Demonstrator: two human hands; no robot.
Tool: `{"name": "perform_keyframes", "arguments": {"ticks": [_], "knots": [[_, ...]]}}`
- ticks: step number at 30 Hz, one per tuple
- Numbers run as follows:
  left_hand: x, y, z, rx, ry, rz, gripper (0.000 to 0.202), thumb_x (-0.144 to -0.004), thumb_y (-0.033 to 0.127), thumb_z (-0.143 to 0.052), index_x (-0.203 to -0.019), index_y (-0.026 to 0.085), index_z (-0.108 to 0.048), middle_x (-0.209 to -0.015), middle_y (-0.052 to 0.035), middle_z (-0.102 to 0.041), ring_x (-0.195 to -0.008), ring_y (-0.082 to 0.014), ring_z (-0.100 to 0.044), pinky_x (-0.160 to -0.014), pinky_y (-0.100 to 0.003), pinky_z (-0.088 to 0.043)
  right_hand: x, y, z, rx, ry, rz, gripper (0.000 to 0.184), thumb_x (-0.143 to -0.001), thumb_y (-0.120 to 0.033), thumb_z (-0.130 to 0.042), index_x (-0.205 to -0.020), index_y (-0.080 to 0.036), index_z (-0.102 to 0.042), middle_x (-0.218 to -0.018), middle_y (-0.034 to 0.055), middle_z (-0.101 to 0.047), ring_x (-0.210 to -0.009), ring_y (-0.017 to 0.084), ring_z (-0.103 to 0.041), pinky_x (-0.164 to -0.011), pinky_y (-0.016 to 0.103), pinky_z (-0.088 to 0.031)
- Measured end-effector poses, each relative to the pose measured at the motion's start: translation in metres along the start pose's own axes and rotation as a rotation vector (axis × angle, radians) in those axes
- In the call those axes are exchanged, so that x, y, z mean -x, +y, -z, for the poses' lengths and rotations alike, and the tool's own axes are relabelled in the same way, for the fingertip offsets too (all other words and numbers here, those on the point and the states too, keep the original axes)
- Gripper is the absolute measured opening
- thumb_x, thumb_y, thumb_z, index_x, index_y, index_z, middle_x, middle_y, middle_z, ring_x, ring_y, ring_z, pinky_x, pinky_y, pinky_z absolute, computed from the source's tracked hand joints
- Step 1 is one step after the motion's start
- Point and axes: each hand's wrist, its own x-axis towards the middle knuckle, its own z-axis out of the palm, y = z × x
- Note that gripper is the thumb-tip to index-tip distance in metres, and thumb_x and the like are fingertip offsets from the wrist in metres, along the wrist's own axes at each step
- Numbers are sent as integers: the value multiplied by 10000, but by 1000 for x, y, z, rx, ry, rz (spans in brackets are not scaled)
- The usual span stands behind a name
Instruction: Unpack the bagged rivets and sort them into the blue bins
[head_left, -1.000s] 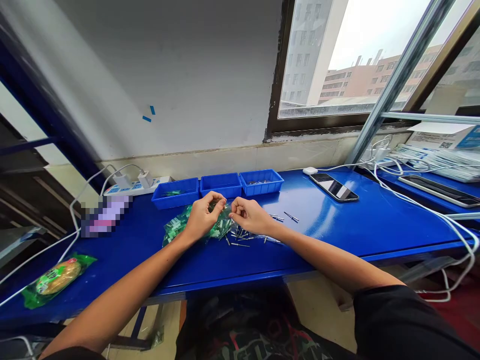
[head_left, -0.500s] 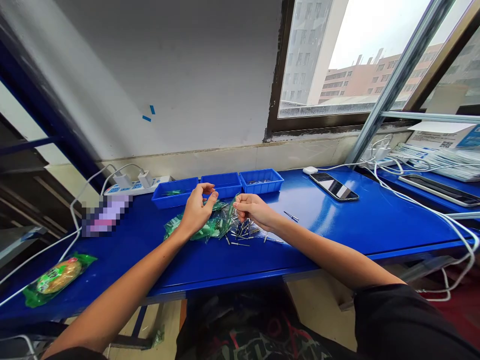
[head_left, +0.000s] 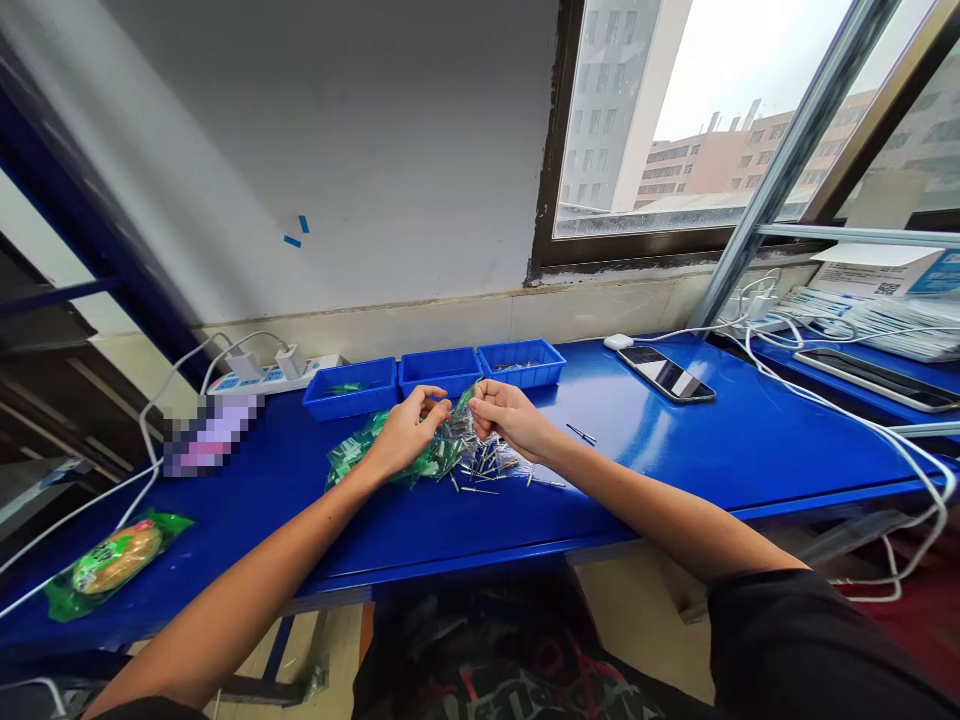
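My right hand [head_left: 508, 418] is closed in a pinch on a piece of thin green plastic bag [head_left: 463, 408], which rises between my two hands. My left hand [head_left: 409, 430] hovers just left of it, thumb and fingers curled together; whatever is between their tips is hidden. Under and beside my left hand lie crumpled green plastic bags [head_left: 352, 455] with small pale pieces inside. A loose pile of metal pop rivets [head_left: 487, 460] is spread below my right hand, partly on clear plastic. A few more rivets [head_left: 581, 434] lie off to the right.
Three blue bins stand along the wall: the left bin [head_left: 319, 405] holds green bits, the right bin [head_left: 536, 376] small metal parts. A phone [head_left: 667, 373] and white cables [head_left: 825, 400] lie to the right. A power strip [head_left: 307, 372] and wrapped bread [head_left: 120, 560] are left.
My left hand has moved right and slightly down, closer to my right hand, and its thumb and fingers have drawn together. My right hand still grips the green plastic.
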Motion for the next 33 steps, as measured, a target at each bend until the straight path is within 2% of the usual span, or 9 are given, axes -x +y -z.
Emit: {"name": "perform_keyframes", "arguments": {"ticks": [7,11,15,18,21,23,28,33], "knots": [[-1,2,-1,289,-131,164,367,-762,396,-588,-1038,171,-498,-712,-16,-591,-638,-129,-575,-548,-228,-453,2,-1,-2,31,-29,54,147,-794,-212,-518,-731,-216,-385,-507,-85,-404,-452,71,-427,-506,244,-410],[-1,4,1,431,-101,237,431,-702,362,-674,-1055,193,-494,-747,-7,-589,-656,-118,-575,-543,-209,-448,3,-2,-2,37,-48,53,151,-787,-204,-525,-735,-217,-384,-496,-86,-420,-460,76,-438,-519,248,-420],[-1,7,4,726,-31,313,448,-651,255,-724,-1040,210,-507,-755,15,-556,-626,-96,-555,-532,-204,-462,4,-3,-2,34,-65,58,152,-798,-189,-514,-734,-218,-379,-498,-77,-445,-471,82,-453,-531,253,-425],[-2,12,6,884,-56,316,382,-631,205,-735,-971,186,-562,-722,16,-550,-611,-86,-539,-532,-197,-468,3,-2,-1,52,-49,45,159,-798,-199,-521,-728,-218,-379,-499,-78,-442,-473,83,-452,-530,253,-425],[-4,13,8,867,-79,289,283,-609,218,-764,-839,145,-614,-696,5,-564,-612,-82,-530,-545,-190,-466,1,0,0,21,-31,70,178,-788,-237,-546,-725,-217,-381,-502,-80,-432,-470,82,-447,-516,253,-414],[-5,11,10,816,-46,278,271,-587,229,-783,-788,135,-627,-699,4,-577,-613,-78,-529,-550,-185,-454,0,2,1,-1,-33,88,189,-781,-260,-557,-724,-217,-382,-497,-79,-435,-466,83,-443,-512,256,-407],[-7,7,14,711,59,243,312,-559,273,-796,-796,143,-639,-722,7,-586,-626,-83,-545,-539,-178,-416,-1,5,1,0,-58,81,195,-770,-288,-572,-726,-216,-397,-504,-75,-442,-474,87,-443,-521,262,-402],[-5,11,13,646,97,198,321,-545,308,-797,-749,138,-618,-672,18,-554,-615,-82,-530,-535,-173,-387,0,5,0,-42,-59,82,198,-754,-271,-580,-713,-217,-394,-507,-82,-424,-467,81,-439,-511,257,-398]]}}
